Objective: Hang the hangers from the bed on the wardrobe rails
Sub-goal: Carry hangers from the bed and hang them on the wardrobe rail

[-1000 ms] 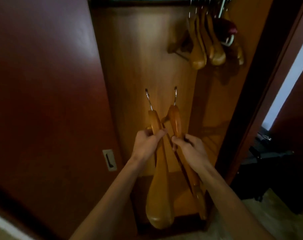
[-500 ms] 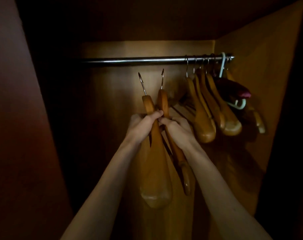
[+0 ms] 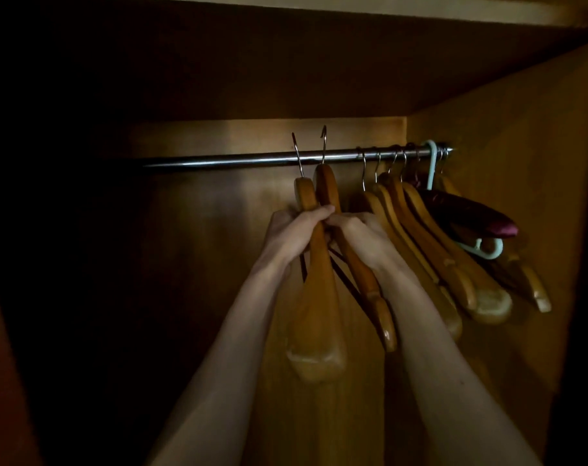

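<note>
We look up into a dim wardrobe with warm wooden walls and a dark ceiling, its left side lost in shadow. A metal rail runs across the back. Our left hand curls its fingers around the neck of one wooden hanger, and our right hand grips a second wooden hanger right beside it, the two hands touching. Both hangers are raised so their wire hooks cross in front of the rail and rise above it; in this light we cannot tell whether either hook has caught on it. To the right, near the side wall, a cluster of wooden hangers hangs from the rail, along with a dark padded hanger on a pale plastic hook.
</note>
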Demonstrator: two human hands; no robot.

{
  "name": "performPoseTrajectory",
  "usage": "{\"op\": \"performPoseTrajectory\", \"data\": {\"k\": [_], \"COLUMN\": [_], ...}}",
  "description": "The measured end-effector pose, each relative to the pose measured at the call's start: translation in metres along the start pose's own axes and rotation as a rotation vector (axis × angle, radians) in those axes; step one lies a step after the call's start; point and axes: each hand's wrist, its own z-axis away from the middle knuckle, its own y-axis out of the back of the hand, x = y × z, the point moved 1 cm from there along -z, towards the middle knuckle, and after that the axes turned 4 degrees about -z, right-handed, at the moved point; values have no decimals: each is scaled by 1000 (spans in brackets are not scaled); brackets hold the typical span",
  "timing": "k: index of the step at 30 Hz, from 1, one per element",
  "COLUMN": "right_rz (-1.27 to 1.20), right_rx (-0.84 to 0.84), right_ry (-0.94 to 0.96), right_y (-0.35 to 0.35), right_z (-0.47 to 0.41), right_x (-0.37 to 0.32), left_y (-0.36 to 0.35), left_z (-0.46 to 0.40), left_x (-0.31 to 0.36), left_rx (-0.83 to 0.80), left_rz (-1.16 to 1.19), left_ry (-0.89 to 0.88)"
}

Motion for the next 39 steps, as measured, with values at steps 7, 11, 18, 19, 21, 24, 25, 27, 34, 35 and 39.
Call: {"op": "performPoseTrajectory", "data": {"k": [7,11,18,19,21,24,25,27,34,35,39], "right_rz": [48,29,60,68,77,83,83,88,-109,-145,-301], "right_rx": [64,106,82,84,91,91,88,77,47,52,41], "right_ry": [-55,-94,-82,-90,-103,-116,-114,-103,-65,-73,-102], "right_y": [14,21,42,44,47,49,49,50,56,57,58], "right_z": [-23,-31,-31,-32,-35,-38,-39,-39,-2,8,54], "right_x": [11,19,17,17,20,25,27,31,44,47,61], "left_y": [-21,-34,-53,-54,-58,-62,-63,-65,-75,-76,-77], "left_z": [-27,-38,-49,-50,-51,-51,-50,-48,-19,-11,28], "left_x": [-1,-1,-10,-12,-15,-18,-18,-20,-43,-52,-95], "left_rx": [-36,-37,-83,-86,-93,-89,-84,-75,25,72,229], "left_rz": [-24,-21,-78,-74,-58,-36,-34,-32,38,76,185], "left_ry": [-29,-13,6,13,21,24,29,33,-6,-12,-41]}}
